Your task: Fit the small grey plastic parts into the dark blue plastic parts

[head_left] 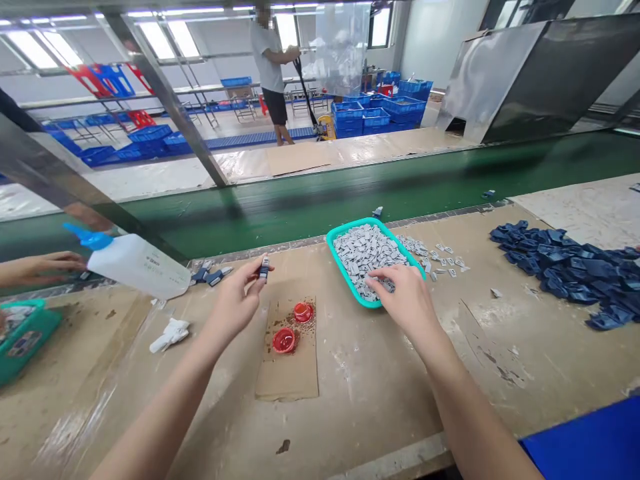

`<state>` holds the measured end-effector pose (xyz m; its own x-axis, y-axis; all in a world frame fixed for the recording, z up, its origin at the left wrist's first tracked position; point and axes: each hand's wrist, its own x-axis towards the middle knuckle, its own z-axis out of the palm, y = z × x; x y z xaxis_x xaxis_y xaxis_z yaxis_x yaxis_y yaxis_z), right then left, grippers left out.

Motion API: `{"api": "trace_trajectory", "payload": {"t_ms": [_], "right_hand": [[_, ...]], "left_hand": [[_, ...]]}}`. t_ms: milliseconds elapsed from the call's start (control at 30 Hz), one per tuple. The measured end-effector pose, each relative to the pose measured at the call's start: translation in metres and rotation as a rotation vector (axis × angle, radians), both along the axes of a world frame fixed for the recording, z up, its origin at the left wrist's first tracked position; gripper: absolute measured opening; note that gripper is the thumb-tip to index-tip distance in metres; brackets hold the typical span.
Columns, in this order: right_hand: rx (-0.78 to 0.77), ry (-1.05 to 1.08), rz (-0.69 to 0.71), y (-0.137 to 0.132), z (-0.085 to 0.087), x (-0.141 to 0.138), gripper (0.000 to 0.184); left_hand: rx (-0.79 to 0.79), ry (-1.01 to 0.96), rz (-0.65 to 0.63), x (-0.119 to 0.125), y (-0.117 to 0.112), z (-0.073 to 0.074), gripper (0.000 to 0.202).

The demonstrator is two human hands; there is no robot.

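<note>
My left hand [241, 297] is raised over the table, thumb and fingers pinching a small dark blue plastic part [264, 269] that has a light grey piece on it. Reaching into a turquoise basket [359, 297], my right hand [403, 293] has its thumb and index finger closed at the near edge of a heap of small grey plastic pieces [367, 250]. The fingertips seem to pinch one grey piece, partly hidden. Between my hands, two small red cups [284, 341] of liquid stand on a wet cardboard strip [287, 383].
Dark blue parts [555, 267] lie heaped on the right. A white squeeze bottle [137, 263] with a blue nozzle leans at left, near a crumpled white scrap [171, 335]. Another person's hand [45, 268] is far left. Behind runs a green conveyor belt [295, 207]; a person [273, 73] stands beyond.
</note>
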<state>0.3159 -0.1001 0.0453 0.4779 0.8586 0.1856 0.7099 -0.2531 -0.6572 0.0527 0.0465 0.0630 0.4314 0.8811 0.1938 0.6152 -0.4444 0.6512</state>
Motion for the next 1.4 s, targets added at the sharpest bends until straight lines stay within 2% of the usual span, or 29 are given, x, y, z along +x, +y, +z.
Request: {"api": "trace_trajectory", "payload": {"t_ms": [100, 167, 333, 433, 533, 633, 733, 800, 933, 1067, 1167, 1267, 1400], "right_hand": [[-0.080, -0.059, 0.033, 0.009, -0.008, 0.001, 0.018], [-0.106, -0.078, 0.044, 0.016, -0.010, -0.004, 0.015], [-0.135, -0.095, 0.028, 0.027, -0.010, -0.013, 0.011], [-0.052, -0.057, 0.014, 0.028, -0.011, -0.017, 0.013], [0.116, 0.073, 0.032, 0.024, -0.009, -0.017, 0.016], [0.209, 0.153, 0.026, 0.020, -0.006, -0.016, 0.018], [0.184, 0.152, 0.015, 0.018, -0.006, -0.016, 0.037], [0.181, 0.160, 0.026, 0.018, -0.007, -0.018, 0.039], [0.208, 0.195, 0.044, 0.019, -0.009, -0.021, 0.034], [0.210, 0.334, 0.028, 0.020, -0.006, -0.021, 0.018], [0.272, 0.424, 0.038, 0.018, -0.001, -0.023, 0.009], [0.327, 0.427, 0.078, 0.012, 0.002, -0.028, 0.011], [0.314, 0.520, 0.136, 0.003, 0.004, -0.043, 0.006]], "left_hand": [[0.146, 0.361, 0.041, 0.007, 0.055, 0.000, 0.055], [0.202, 0.533, 0.025, 0.017, 0.085, -0.002, 0.057], [0.240, 0.708, -0.046, 0.050, 0.136, -0.006, 0.053], [0.259, 0.754, -0.047, 0.079, 0.157, 0.000, 0.054], [0.280, 0.735, -0.070, 0.122, 0.170, 0.011, 0.050], [0.263, 0.692, -0.166, 0.176, 0.172, 0.015, 0.046], [0.220, 0.663, -0.250, 0.226, 0.166, 0.008, 0.051], [0.182, 0.656, -0.266, 0.251, 0.162, -0.001, 0.053], [0.081, 0.637, -0.277, 0.275, 0.159, -0.014, 0.036], [0.005, 0.522, -0.282, 0.265, 0.162, -0.009, 0.027], [-0.022, 0.341, -0.278, 0.234, 0.156, 0.004, 0.027], [-0.039, 0.110, -0.245, 0.181, 0.131, 0.019, 0.034], [-0.068, -0.177, -0.183, 0.093, 0.066, 0.040, 0.042]]}}
